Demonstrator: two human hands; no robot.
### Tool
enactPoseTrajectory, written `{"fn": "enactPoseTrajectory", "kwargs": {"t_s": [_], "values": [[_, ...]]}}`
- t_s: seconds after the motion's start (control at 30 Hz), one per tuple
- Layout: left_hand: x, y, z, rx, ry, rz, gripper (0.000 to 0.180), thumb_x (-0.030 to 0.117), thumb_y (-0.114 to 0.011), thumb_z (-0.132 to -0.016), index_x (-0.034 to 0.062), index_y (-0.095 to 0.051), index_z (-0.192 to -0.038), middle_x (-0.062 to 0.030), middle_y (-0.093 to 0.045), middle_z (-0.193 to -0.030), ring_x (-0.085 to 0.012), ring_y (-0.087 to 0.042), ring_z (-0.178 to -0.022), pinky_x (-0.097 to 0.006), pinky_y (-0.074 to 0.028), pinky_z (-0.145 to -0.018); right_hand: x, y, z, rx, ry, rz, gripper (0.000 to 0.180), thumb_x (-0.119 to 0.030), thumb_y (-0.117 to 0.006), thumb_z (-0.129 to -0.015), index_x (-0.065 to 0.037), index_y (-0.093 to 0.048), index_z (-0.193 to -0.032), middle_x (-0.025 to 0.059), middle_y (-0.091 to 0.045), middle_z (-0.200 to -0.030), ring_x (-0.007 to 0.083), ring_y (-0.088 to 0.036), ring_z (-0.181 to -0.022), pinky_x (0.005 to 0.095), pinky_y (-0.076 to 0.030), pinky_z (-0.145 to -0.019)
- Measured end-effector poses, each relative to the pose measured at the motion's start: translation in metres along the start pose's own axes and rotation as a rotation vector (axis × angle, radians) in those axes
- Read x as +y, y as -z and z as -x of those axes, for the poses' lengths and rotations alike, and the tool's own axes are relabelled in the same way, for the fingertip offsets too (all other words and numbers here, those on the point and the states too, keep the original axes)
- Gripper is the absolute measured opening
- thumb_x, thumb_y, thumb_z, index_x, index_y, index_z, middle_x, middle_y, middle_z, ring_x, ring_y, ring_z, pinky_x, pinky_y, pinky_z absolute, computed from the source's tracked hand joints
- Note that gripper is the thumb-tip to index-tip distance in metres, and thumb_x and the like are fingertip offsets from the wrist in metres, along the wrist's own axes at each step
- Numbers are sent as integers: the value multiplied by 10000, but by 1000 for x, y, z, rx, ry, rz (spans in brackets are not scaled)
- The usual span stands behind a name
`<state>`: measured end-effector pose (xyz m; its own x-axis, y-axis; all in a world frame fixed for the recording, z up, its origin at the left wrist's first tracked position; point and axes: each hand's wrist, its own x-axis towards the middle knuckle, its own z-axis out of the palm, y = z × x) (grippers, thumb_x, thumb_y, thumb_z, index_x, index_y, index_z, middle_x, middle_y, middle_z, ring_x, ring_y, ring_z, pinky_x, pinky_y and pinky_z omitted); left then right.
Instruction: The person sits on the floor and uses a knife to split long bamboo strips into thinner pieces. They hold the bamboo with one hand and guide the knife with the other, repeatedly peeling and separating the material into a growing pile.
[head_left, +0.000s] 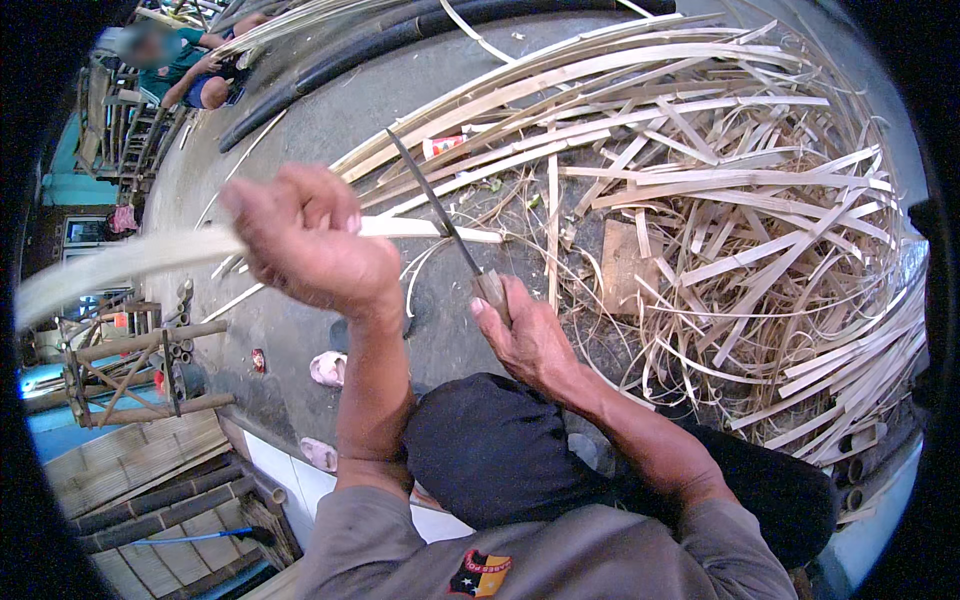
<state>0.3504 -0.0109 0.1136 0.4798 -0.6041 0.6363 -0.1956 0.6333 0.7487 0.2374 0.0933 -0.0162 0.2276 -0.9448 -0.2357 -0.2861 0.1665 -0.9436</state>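
Left hand (305,240) fisted around a bamboo strip (120,262), raised, strip blurred and running off left. Right hand (525,335) clamped on knife (440,215) handle, blade angled up, apparently meeting the strip's end. Heap of cut strips (720,200) beyond.

Both forearms are bare from elbow to wrist; the left hand (305,240) and the right hand (528,335) wear no gloves, rings or watch. Grey short sleeves end near the elbows. The grey shirt carries a shield-shaped patch in black, red and yellow at the chest. Dark, nearly black trousers cover the raised knee
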Motion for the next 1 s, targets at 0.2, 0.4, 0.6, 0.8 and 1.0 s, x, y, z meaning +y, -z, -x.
{"fn": "enactPoseTrajectory", "kwargs": {"t_s": [0.2, 0.4, 0.6, 0.8, 1.0], "values": [[8, 29, 12, -93, -66, -79, 532, 456, -341, -1063, 180, -230, -622, 23, -245, -507, -71, -222, -415, -232, -178, -388, 6, 2, 4, -84, 89, 56, 431, -319, -595, -980, 9, -479, -1235, 307, -634, -796, 498, -653, -755, 517, -503, -633], [11, 44, 24, 225, 5, -64, 543, 524, -353, -1052, 204, -208, -639, 35, -226, -509, -62, -211, -417, -228, -152, -387, -17, 14, 24, -57, 432, -101, 447, -290, -610, -966, 1, -469, -1275, 279, -656, -828, 476, -671, -765, 510, -525, -649], [13, 48, 25, 49, -31, -18, 553, 550, -379, -1041, 210, -196, -644, 36, -213, -506, -61, -173, -399, -235, -114, -382, -5, 12, 5, -215, -153, 91, 442, -333, -576, -994, 23, -485, -1240, 248, -638, -740, 435, -678, -698, 480, -519, -613], [12, 51, 25, 120, -1, 3, 554, 538, -374, -1044, 204, -206, -635, 35, -206, -500, -65, -173, -402, -238, -116, -385, -12, 17, 19, -79, 473, -127, 447, -314, -585, -978, 11, -471, -1264, 240, -646, -753, 420, -697, -747, 460, -547, -654], [12, 53, 23, 79, -10, -1, 548, 539, -370, -1044, 199, -217, -642, 33, -214, -509, -71, -179, -404, -238, -121, -397, -13, 14, 11, -266, 29, 114, 460, -316, -604, -962, -7, -463, -1272, 284, -661, -889, 450, -690, -793, 470, -560, -676]]}}
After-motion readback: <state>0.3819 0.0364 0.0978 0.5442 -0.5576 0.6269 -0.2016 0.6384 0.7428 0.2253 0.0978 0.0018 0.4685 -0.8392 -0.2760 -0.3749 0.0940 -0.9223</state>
